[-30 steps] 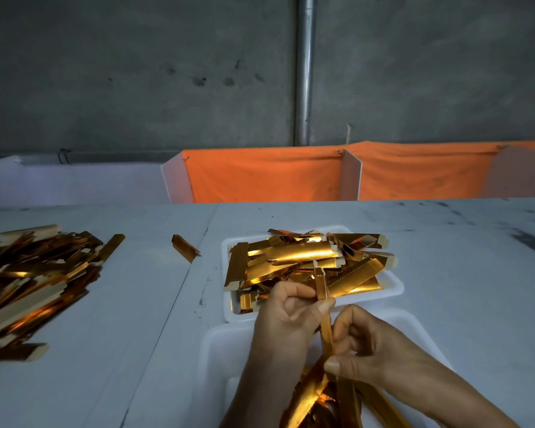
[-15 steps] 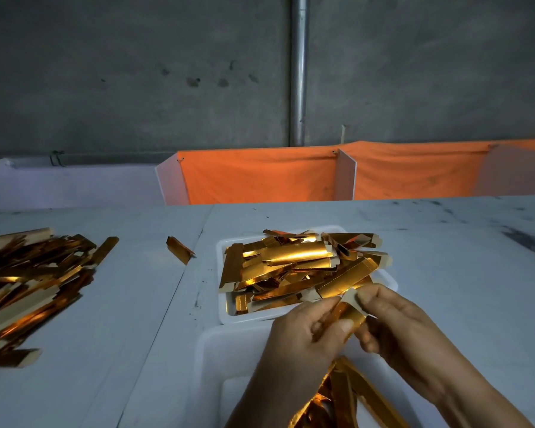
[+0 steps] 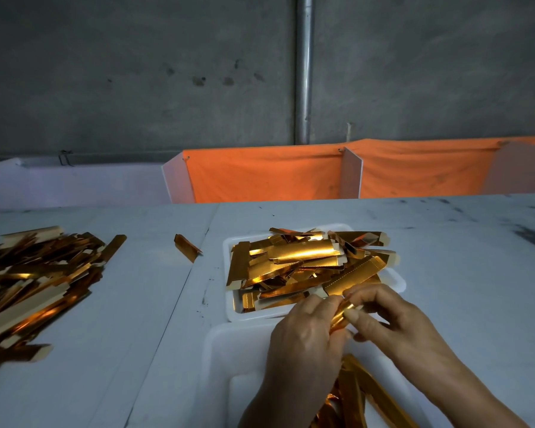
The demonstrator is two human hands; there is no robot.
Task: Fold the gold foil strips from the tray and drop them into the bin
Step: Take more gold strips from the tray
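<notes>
Both hands meet above the near bin's (image 3: 220, 350) far rim, pinching one shiny gold foil strip (image 3: 340, 313) between them. The left hand (image 3: 303, 341) curls its fingers round the strip's lower end; the right hand (image 3: 393, 319) nips its upper end with thumb and forefinger. The narrow strip's long axis slants from near-left to far-right. Just beyond, a white rectangular tray (image 3: 396, 281) holds heaped glossy strips. More lie piled (image 3: 34, 282) on the pale surface (image 3: 476, 273) far left.

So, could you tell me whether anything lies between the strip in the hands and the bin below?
Nothing visible does. Both hands, left and right, pinch the strip directly above the bin, whose opening below holds only folded strips.
</notes>
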